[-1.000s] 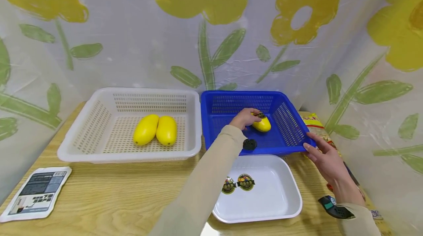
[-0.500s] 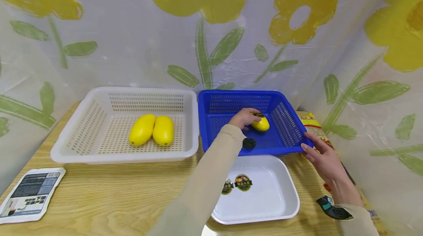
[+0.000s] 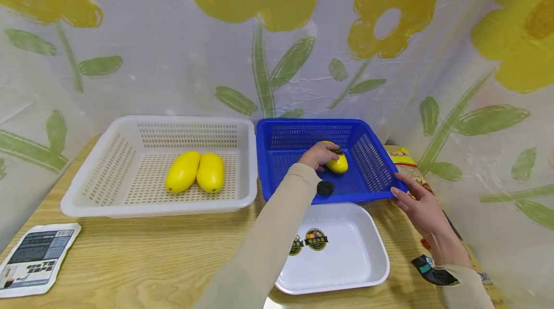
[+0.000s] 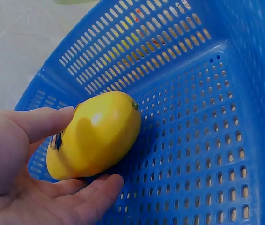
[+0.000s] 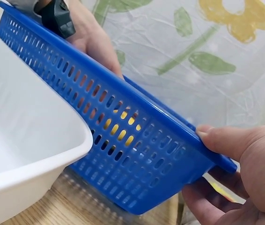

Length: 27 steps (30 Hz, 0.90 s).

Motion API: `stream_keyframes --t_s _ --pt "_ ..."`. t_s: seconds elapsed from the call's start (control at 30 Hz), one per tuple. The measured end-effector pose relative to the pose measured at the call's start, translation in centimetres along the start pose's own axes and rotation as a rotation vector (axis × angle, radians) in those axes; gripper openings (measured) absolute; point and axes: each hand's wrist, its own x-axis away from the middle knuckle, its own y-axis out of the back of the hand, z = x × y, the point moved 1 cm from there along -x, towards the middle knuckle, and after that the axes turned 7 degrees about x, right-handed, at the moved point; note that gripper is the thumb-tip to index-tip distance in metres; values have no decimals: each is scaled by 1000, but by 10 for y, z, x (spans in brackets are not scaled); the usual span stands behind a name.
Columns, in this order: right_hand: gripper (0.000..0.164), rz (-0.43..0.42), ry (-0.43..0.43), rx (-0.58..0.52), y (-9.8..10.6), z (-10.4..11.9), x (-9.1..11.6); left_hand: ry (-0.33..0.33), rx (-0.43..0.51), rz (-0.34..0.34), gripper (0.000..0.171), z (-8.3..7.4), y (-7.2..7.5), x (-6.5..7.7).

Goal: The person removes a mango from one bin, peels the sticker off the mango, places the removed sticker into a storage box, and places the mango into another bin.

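Note:
Inside the blue basket (image 3: pixel 363 189), my left hand (image 3: pixel 319 156) holds a yellow mango (image 3: pixel 339 164). The left wrist view shows the thumb on one side of the mango (image 4: pixel 102 133) and fingers curled below it; a dark sticker is partly hidden by the thumb. The mango lies low, near the basket's floor; whether it touches is unclear. At the basket's front right corner, my right hand (image 3: pixel 426 210) grips the rim, thumb on top and fingers underneath, as the right wrist view shows on the basket (image 5: pixel 123 117).
Left of the blue basket stands a white basket (image 3: pixel 108 210) with two yellow mangoes (image 3: pixel 196 172). A white tray (image 3: pixel 346 256) with round stickers sits in front, partly behind the left sleeve. A printed packet (image 3: pixel 36 258) lies far left; food packages (image 3: pixel 409 162) lie at right.
Everything in the head view has slid slightly left. Both hands keep their holds, and a little more of the mango shows above the left hand.

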Motion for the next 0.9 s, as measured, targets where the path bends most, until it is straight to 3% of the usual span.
stream_keyframes --t_s 0.13,0.43,0.53,0.7,0.83,0.9 --pt "77 4 4 15 -3 1 -1 5 4 -8 43 0 1 0" --pt "76 17 18 22 -7 2 -1 -61 15 -170 30 0 7 4" --pt "76 13 14 24 -8 2 -1 -79 3 -196 29 -1 9 7" --pt "75 15 20 4 -7 1 -2 -49 -48 -138 33 -3 11 10" --pt "75 17 18 -11 -3 1 -1 -27 -22 -77 35 -5 10 14" --pt "76 16 15 -19 0 1 0 -54 2 -37 35 -7 7 19"
